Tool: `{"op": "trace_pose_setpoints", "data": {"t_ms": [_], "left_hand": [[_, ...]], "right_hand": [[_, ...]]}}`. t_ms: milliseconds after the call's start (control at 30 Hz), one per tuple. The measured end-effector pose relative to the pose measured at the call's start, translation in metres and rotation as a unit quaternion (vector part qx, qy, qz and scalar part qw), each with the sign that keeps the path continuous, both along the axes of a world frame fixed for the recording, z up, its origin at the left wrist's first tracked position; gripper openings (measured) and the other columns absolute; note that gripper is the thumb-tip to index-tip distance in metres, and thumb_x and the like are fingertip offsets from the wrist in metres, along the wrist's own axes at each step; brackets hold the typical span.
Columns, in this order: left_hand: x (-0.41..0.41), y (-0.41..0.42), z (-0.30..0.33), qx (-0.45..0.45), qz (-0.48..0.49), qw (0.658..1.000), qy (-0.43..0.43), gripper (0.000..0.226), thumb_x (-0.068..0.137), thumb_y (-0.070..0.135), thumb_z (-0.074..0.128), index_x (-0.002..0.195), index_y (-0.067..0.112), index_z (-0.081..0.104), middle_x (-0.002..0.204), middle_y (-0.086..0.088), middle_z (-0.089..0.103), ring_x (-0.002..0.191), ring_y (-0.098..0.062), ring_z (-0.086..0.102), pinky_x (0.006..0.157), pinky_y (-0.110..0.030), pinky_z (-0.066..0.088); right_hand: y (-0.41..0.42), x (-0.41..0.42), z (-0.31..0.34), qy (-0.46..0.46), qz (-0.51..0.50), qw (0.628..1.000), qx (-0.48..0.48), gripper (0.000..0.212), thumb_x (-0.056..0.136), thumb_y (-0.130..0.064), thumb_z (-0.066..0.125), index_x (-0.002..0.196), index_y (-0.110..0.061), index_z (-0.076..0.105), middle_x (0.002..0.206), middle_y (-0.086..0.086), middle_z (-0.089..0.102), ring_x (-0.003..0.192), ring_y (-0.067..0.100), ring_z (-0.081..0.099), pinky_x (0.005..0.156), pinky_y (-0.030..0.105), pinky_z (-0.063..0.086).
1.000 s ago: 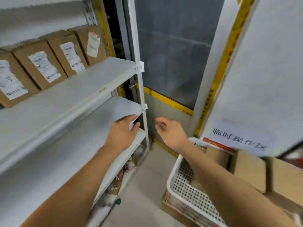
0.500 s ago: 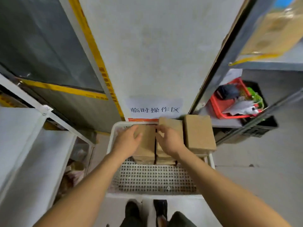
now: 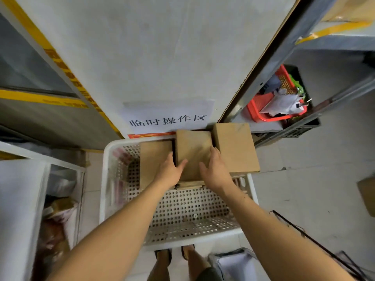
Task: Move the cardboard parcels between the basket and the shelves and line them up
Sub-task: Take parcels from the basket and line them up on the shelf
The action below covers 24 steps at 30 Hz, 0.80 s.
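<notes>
Three brown cardboard parcels stand side by side at the far end of a white perforated basket (image 3: 121, 201). The middle parcel (image 3: 192, 147) sits higher than the left parcel (image 3: 155, 159) and the right parcel (image 3: 235, 147). My left hand (image 3: 169, 172) grips the middle parcel's left edge, thumb on its front face. On its right edge, my right hand (image 3: 215, 170) grips the same way. The parcel's lower part is hidden behind both hands.
White metal shelves (image 3: 22, 183) stand at the left, with bagged items underneath. A white wall panel with a paper sign (image 3: 168, 118) rises behind the basket. A red basket (image 3: 261, 110) of small items sits on grey shelving at the right. My feet (image 3: 174, 254) stand below the basket.
My view swung from the left shelves down to the basket. Both hands came off the shelf edge, reached the parcels and took hold of the middle one, which now sits higher.
</notes>
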<state>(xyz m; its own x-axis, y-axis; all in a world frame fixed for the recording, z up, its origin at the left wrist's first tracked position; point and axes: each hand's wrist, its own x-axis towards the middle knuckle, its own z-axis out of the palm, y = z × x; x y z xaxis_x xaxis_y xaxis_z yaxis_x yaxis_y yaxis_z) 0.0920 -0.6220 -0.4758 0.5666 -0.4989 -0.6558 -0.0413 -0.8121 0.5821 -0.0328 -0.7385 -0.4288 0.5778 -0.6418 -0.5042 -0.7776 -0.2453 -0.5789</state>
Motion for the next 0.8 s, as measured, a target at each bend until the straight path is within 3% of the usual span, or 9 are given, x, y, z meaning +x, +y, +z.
{"op": "trace_pose_setpoints", "data": {"t_ms": [100, 267, 433, 567, 667, 800], "left_hand": [[0.001, 0.003, -0.010, -0.004, 0.010, 0.999, 0.051, 0.087, 0.100, 0.072, 0.042, 0.167, 0.027, 0.011, 0.173, -0.002, 0.022, 0.156, -0.029, 0.027, 0.123, -0.044, 0.027], [0.002, 0.007, -0.021, -0.026, 0.012, 0.995, 0.101, 0.088, 0.095, 0.082, 0.034, 0.166, 0.037, 0.007, 0.173, 0.000, 0.022, 0.156, -0.028, 0.029, 0.125, -0.048, 0.026], [-0.002, 0.011, -0.017, -0.038, 0.019, 0.993, 0.110, 0.081, 0.100, 0.075, 0.031, 0.167, 0.037, 0.005, 0.174, 0.000, 0.019, 0.157, -0.029, 0.026, 0.125, -0.049, 0.023], [-0.010, 0.024, -0.008, -0.082, 0.051, 0.987, 0.131, 0.076, 0.104, 0.068, 0.035, 0.167, 0.039, 0.004, 0.174, 0.005, 0.013, 0.158, -0.026, 0.022, 0.125, -0.048, 0.024], [-0.021, 0.039, -0.002, -0.116, 0.103, 0.974, 0.165, 0.079, 0.099, 0.073, 0.042, 0.164, 0.047, 0.005, 0.174, 0.009, 0.013, 0.158, -0.025, 0.022, 0.126, -0.055, 0.024], [-0.030, 0.060, 0.004, -0.201, 0.200, 0.935, 0.214, 0.089, 0.086, 0.072, 0.069, 0.158, 0.055, 0.020, 0.168, 0.008, 0.031, 0.149, -0.018, 0.037, 0.119, -0.047, 0.032]], "right_hand": [[-0.006, 0.004, -0.009, -0.008, -0.063, 0.997, 0.044, 0.055, 0.105, -0.018, 0.058, 0.155, -0.009, 0.035, 0.147, 0.006, 0.053, 0.136, 0.019, 0.051, 0.106, 0.025, 0.038], [-0.004, 0.009, -0.019, -0.021, -0.103, 0.991, 0.082, 0.078, 0.105, -0.026, 0.059, 0.167, -0.010, 0.015, 0.168, 0.011, 0.034, 0.155, 0.028, 0.034, 0.127, 0.045, 0.030], [0.002, 0.004, -0.016, -0.054, -0.143, 0.980, 0.128, 0.081, 0.104, -0.025, 0.062, 0.168, -0.018, 0.013, 0.169, 0.007, 0.033, 0.154, 0.025, 0.034, 0.126, 0.049, 0.033], [0.013, -0.007, -0.009, -0.087, -0.151, 0.973, 0.152, 0.081, 0.103, -0.020, 0.065, 0.168, -0.018, 0.017, 0.166, 0.005, 0.038, 0.150, 0.024, 0.039, 0.125, 0.046, 0.036], [0.026, -0.015, 0.001, -0.124, -0.161, 0.964, 0.172, 0.085, 0.102, -0.018, 0.067, 0.168, -0.020, 0.014, 0.166, 0.003, 0.036, 0.149, 0.023, 0.040, 0.124, 0.047, 0.037], [0.046, -0.032, 0.010, -0.166, -0.150, 0.960, 0.168, 0.080, 0.103, -0.013, 0.061, 0.167, -0.031, 0.017, 0.167, 0.000, 0.033, 0.150, 0.024, 0.038, 0.123, 0.055, 0.038]]}}
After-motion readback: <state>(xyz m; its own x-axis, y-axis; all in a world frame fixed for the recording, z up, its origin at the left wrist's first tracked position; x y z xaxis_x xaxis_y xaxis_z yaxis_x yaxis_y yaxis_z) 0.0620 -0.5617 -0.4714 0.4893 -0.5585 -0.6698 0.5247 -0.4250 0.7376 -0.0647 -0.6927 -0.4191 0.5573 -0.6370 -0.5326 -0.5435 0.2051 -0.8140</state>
